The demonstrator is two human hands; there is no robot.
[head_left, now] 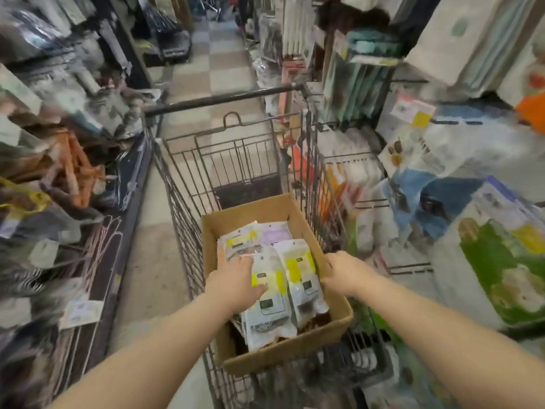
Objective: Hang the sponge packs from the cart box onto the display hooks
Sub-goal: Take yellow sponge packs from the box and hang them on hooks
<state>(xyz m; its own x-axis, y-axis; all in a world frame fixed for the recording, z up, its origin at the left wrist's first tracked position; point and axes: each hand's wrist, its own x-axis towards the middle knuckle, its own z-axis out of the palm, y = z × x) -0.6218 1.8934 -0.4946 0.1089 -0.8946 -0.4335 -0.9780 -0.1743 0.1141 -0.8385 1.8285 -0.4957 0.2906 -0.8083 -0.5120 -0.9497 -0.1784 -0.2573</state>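
An open cardboard box (283, 354) sits in the near end of a wire shopping cart (188, 184). Several flat sponge packs (300, 278) with white and yellow labels lie stacked inside it. My left hand (236, 280) reaches into the box and rests on the packs, fingers spread over the top one; whether it grips one I cannot tell. My right hand (343, 271) is closed over the box's right rim. The frame is blurred by motion.
The cart stands in a narrow shop aisle with a checkered floor (212, 63). Hanging goods crowd the left display (59, 160). On the right are wire racks and hooks (368, 202) with packaged goods, and large packs (501, 261) close by my right arm.
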